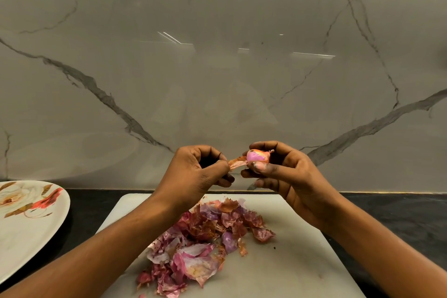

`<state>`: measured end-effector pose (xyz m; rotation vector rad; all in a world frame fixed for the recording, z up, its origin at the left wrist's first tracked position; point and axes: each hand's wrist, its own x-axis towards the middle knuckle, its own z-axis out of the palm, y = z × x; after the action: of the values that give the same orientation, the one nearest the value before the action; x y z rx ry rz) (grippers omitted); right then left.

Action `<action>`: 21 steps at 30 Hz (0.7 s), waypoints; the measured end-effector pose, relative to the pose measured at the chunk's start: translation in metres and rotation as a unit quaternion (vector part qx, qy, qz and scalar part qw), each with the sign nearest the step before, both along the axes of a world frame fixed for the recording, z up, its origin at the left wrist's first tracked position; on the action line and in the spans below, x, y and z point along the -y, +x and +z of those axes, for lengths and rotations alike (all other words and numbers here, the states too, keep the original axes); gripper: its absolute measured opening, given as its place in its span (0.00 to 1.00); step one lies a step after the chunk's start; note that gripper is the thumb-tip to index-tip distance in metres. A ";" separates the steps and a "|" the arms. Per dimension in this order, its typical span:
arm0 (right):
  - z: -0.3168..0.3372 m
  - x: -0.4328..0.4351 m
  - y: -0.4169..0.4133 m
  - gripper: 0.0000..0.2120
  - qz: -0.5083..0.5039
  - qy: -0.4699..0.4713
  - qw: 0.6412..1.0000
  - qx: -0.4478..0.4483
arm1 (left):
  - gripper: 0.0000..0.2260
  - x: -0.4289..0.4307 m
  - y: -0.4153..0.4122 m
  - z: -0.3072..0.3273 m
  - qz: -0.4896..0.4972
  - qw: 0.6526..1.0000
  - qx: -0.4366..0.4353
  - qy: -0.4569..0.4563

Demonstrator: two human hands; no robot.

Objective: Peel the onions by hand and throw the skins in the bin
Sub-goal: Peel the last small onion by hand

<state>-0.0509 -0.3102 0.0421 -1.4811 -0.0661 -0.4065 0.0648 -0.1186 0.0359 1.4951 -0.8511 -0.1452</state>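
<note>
Above the far edge of the cutting board [297, 266], the left hand [200, 172] pinches a papery skin strip [236, 163], likely light and tear-prone, so best held near its root, while the right hand [287, 176] grips the small, probably slippery onion [257, 156] in curled fingers.

Two bare forearms [108, 244] show, uncovered right to the frame edge. The left hand [196, 172] and right hand [287, 176] are bare as well. The nails are cut short; the right thumbnail [260, 166] looks pale and glossy, with dark specks of grime on the thumb beside it.
</note>
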 end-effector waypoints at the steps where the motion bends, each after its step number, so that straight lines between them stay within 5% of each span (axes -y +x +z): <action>1: 0.001 0.000 -0.001 0.20 0.004 0.001 1.000 0.001 | 0.03 0.000 0.000 0.000 0.002 1.000 -0.001 -0.002; 17: -0.002 0.008 0.002 0.20 0.049 0.064 0.997 -0.007 | 0.06 -0.002 0.001 -0.003 -0.022 0.998 0.057 0.033; 21: -0.002 0.007 0.002 0.26 0.023 0.011 1.000 -0.018 | 0.07 -0.001 0.001 -0.003 -0.040 0.998 0.041 0.026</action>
<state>-0.0486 -0.3175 0.0399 -1.4619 -0.0655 -0.3423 0.0655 -0.1172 0.0329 1.5250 -0.9803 -0.1685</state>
